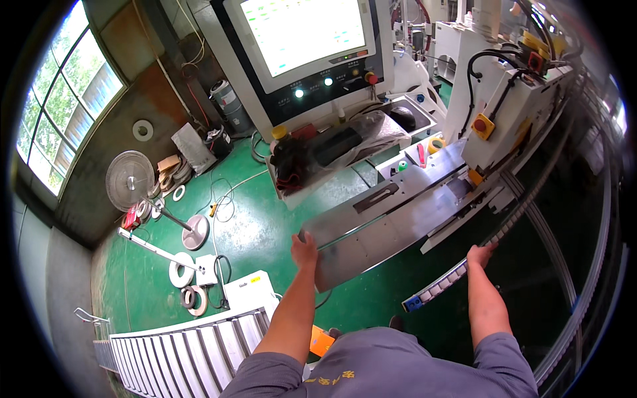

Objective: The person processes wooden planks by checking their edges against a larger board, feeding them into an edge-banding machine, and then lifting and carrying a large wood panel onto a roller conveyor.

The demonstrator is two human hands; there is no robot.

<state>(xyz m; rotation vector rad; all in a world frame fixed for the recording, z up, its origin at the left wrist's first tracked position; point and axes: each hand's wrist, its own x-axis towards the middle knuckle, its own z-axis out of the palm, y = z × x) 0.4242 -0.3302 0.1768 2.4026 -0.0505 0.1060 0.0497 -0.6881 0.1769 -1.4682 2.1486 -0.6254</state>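
My left hand (304, 251) is closed round the near left corner of a long grey metal bed (371, 247), which has a slot and a narrow gap along its length. The bed runs away to the right, under a white machine head. To the right, my right hand (479, 256) is wrapped over a narrow roller rail (446, 284) with a blue end piece. This rail slants up to the right, apart from the bed. Parts of the fingers of both hands are hidden.
A control cabinet with a lit screen (306, 33) stands ahead, above a tray of plastic-wrapped items (338, 147). On the white machine head (507, 113) sits a red-and-yellow stop button (482, 125). A roller conveyor (186, 351), fan (130, 180) and cables lie left.
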